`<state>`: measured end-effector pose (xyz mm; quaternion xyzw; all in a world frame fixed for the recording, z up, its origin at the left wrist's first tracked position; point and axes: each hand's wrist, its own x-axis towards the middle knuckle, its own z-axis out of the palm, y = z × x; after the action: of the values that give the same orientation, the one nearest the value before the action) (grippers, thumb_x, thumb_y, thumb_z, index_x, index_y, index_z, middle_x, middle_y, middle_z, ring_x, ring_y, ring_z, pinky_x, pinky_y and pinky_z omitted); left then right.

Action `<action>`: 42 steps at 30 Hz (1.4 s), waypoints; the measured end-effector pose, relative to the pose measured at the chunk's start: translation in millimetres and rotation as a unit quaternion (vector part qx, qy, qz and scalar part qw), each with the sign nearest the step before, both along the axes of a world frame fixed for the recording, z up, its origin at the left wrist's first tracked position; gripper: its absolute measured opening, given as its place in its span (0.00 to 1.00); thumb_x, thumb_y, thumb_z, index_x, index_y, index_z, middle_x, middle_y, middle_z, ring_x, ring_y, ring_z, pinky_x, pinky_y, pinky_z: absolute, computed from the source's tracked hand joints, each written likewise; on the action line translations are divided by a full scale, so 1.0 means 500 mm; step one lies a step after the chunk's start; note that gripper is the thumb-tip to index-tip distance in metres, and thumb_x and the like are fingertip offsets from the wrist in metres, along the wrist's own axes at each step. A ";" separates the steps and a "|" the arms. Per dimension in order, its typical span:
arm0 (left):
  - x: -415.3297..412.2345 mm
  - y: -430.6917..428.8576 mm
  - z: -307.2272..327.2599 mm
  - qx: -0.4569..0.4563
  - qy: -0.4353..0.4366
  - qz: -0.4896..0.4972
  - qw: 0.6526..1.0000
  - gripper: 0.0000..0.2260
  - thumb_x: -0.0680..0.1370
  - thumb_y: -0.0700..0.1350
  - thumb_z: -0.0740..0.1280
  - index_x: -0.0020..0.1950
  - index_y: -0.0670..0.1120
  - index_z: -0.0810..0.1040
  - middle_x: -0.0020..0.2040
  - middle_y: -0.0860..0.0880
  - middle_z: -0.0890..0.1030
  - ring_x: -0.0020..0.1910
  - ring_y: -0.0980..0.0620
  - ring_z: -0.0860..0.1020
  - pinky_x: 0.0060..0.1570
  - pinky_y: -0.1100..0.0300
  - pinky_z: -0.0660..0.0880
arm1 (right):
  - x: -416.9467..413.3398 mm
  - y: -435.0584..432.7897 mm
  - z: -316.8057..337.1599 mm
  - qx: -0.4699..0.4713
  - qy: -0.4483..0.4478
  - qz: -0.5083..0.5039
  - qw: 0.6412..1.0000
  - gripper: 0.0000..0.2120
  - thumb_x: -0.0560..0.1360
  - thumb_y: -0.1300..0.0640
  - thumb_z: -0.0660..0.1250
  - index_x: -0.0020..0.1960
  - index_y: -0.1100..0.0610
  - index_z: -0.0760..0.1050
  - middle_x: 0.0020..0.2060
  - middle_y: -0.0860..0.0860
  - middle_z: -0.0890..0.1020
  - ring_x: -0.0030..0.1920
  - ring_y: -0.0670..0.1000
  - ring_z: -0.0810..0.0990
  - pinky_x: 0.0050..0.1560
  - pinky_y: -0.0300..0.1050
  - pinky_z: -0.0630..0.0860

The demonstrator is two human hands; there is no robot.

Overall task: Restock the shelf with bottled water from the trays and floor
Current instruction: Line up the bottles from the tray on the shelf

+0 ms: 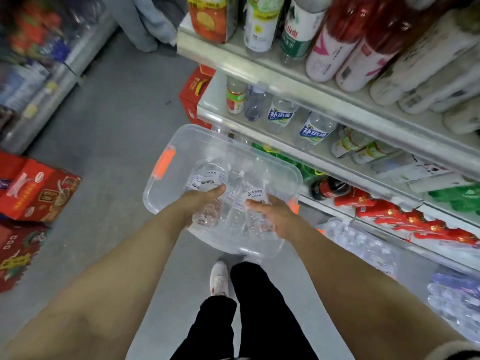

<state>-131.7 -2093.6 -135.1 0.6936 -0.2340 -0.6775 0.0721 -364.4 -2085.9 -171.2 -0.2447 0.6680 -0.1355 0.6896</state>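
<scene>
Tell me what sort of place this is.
Probably a small grocery shop aisle: grey metal shelves lined with blue-labelled drink bottles, red printed cartons on the floor, and a clear plastic tub of small clear water bottles.

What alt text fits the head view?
Over a clear plastic bin with orange handles, the left hand grips a water bottle and the right hand grips a second bottle. Drink shelves stand to the right; red cartons sit on the floor at left.

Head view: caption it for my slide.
Left hand and right hand grip water bottles in the clear bin beside the drinks shelf.
</scene>
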 end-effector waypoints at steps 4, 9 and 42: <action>-0.002 0.015 0.118 -0.085 0.002 0.024 0.996 0.49 0.60 0.79 0.69 0.70 0.47 0.71 0.68 0.54 0.75 0.63 0.50 0.75 0.71 0.48 0.66 | -0.004 0.022 0.100 -0.060 -0.057 -0.036 0.996 0.25 0.71 0.48 0.79 0.66 0.51 0.78 0.57 0.50 0.85 0.59 0.54 0.82 0.55 0.52 0.80; -0.033 0.008 0.272 -0.206 0.025 0.034 0.978 0.55 0.56 0.85 0.60 0.71 0.49 0.74 0.67 0.49 0.78 0.65 0.45 0.76 0.71 0.43 0.66 | -0.026 0.025 0.244 -0.115 -0.145 -0.093 0.978 0.31 0.68 0.56 0.80 0.68 0.60 0.74 0.51 0.61 0.83 0.46 0.60 0.84 0.44 0.57 0.82; -0.443 -0.213 1.024 -0.606 0.324 -0.048 0.725 0.23 0.67 0.45 0.78 0.60 0.42 0.78 0.44 0.45 0.86 0.38 0.48 0.85 0.37 0.54 0.80 | -0.489 -0.132 1.301 -0.694 -0.049 -0.186 0.694 0.26 0.63 0.58 0.81 0.60 0.60 0.80 0.51 0.56 0.85 0.52 0.56 0.83 0.60 0.66 0.79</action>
<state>-353.1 -2200.2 376.9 0.2288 -0.5902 -0.5775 0.5155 -609.1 -2151.9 479.4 -0.5172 0.3814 -0.6981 0.3158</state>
